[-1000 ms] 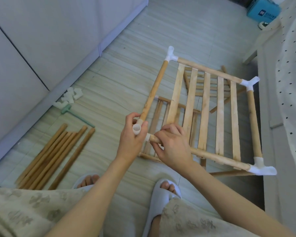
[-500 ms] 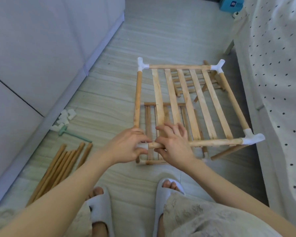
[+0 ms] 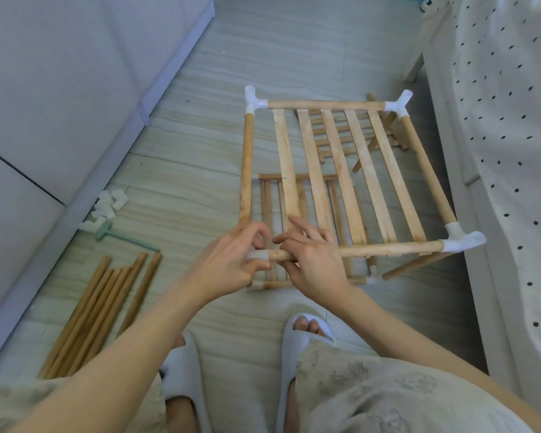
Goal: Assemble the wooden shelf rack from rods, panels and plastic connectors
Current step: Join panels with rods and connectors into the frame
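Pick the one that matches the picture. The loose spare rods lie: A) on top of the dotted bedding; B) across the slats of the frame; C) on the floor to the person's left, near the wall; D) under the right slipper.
C: the spare rods lie bundled on the floor at the left, below the heap of white connectors.

2 white slippers (image 3: 306,335) on pale tiled floor (image 3: 294,51); dotted bedsheet (image 3: 506,120) at right (black spots); grey cabinet (image 3: 60,73) at left.
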A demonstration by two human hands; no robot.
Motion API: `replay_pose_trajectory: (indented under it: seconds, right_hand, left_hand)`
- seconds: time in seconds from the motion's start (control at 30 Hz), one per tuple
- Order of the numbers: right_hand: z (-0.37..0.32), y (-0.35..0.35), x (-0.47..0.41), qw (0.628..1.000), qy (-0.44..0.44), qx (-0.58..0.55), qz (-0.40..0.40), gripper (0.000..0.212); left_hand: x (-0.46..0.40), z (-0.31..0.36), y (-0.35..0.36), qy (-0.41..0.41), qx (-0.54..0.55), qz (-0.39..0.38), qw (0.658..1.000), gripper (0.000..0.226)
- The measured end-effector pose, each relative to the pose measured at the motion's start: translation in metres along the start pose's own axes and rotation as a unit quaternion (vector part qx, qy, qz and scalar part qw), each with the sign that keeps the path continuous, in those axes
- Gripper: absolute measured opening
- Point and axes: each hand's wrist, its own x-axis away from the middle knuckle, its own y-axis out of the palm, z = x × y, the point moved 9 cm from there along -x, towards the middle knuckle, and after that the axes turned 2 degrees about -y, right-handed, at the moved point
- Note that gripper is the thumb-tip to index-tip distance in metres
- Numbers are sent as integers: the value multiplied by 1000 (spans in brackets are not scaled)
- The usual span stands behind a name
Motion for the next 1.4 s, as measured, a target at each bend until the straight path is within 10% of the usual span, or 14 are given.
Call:
replay_pose_trajectory:
  seconds: [0.43,0.5,0.63,0.9,1.13,1.4]
  right_hand:
    - [3,-12,12,998,-36,-35,-38,39]
    - [18,-27,18,1000,-7,-26,-13,43]
    - [56,-56,18,989,118,-16,92,35]
    - [89,-39,13,974,206,43,88,40]
    - [88,-47,20,967,195,61,150,63]
    - [94,-36,17,970,209,53,114,71]
  left_hand:
    - [-9,8,1,30,110,22,993,50]
    - [-6,-13,-5,-103,326,113,933,44]
    - [-13,-43,38,-351,638,63,683,53]
    - [-46,1,73,-332,748,-180,545,75]
    - [-48,6,93,-307,770,-186,527,71]
    - [-51,-6,96,-328,727,-109,593,46]
